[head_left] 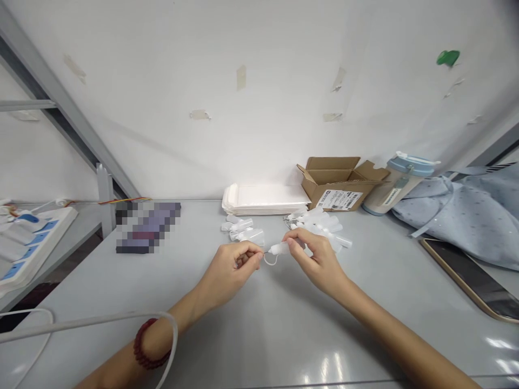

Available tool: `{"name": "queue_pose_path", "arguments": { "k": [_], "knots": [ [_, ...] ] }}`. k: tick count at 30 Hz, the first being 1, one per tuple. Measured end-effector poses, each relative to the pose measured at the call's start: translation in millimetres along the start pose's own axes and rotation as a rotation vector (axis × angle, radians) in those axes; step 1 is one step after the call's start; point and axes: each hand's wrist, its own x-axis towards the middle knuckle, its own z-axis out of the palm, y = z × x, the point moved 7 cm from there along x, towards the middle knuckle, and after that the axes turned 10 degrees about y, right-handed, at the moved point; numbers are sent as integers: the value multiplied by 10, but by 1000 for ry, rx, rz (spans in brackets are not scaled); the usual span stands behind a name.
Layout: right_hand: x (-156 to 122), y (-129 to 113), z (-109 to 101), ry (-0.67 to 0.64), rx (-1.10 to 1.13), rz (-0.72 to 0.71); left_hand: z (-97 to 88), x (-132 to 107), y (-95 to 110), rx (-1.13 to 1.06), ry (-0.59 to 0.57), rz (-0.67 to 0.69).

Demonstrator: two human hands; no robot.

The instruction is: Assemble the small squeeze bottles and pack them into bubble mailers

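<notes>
Bottle [279, 248], small and white, dead centre in the frame, lying on its side in the air above the grey table [263, 335], nozzle towards the left, a thin dark needle at the very tip. Over to the right hand [316, 259], just right of centre: thumb and forefinger clamped on the bottle's body, good firm pinch. Across to the left hand [235, 270], left of centre: thumb and forefinger together, closed on the end of a thin white strap [271, 263] looping under the nozzle, right by the needle; anything else between those fingertips too small to tell. Round the left wrist at lower left, a dark red beaded bracelet [150, 344]. Behind the hands, two groups of translucent bottles: a smaller one [247, 232] just left of centre, a bigger heap [318, 219] to the right. Further back, against the white wall [259, 151], a stack of white envelopes [265, 199], and just beside it an open cardboard box [343, 189], label facing front. Next along, a tilted blue-lidded tumbler [395, 189], then pale blue cloth [474, 216] and a phone [470, 278] at the right edge. Away at far left, a white power strip [42, 246]; across lower left, a white cable [101, 320].
</notes>
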Motion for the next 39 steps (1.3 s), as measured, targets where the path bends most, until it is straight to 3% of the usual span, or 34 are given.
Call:
{"name": "queue_pose_path", "arguments": {
  "k": [5,21,28,34,39],
  "knots": [
    [-31,-24,38,-21,-17,-50,49,-10,-7,-10,-45,12],
    [-76,43,166,-76,2,-14,87,-21,-59,-40,-81,-32],
    [-53,-85,63,-93,9,-45,222,-65,-32,-73,-152,-11],
    [15,-16,-92,30,31,18,190,-54,-33,-36,-81,-10],
    [29,36,-80,29,58,62,160,-52,-26,-90,-73,-31]
  ]
}}
